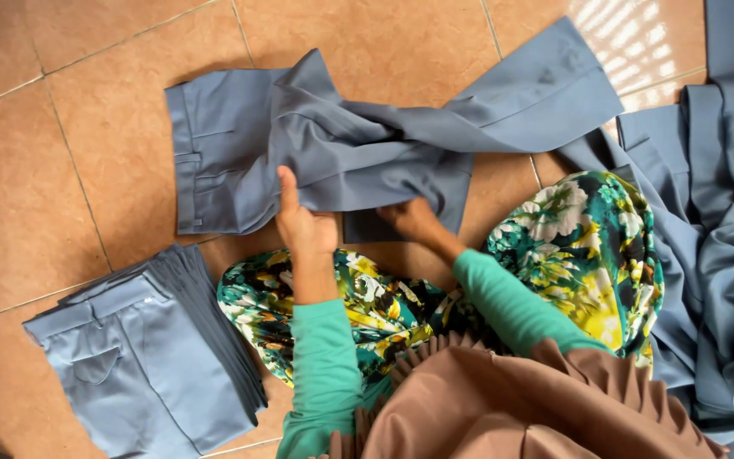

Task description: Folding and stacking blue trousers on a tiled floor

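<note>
1. While spread on the tiled floor (36,170) in front of the knees, grey trousers (316,144) lying waistband to the left, legs twisted and bunched toward the right.
2. Left hand (303,223) flat on the lower edge near the seat, thumb raised, fingers spread over the cloth; not pinching.
3. Right hand (414,217) at the folded leg end, fingers tucked under the fabric; closed or loose, cannot tell.
4. Judged soft, light, limp: creases easily, slides a little on tile, holds no shape unaided.
5. Best taken at waistband or hem, where seams give firmer edges; mid-leg cloth would only bunch.
6. Stack of folded trousers (150,348) at lower left, well apart from both hands.
7. Heap of loose grey cloth (724,238) at right, beside the floral skirt (588,246).
</note>
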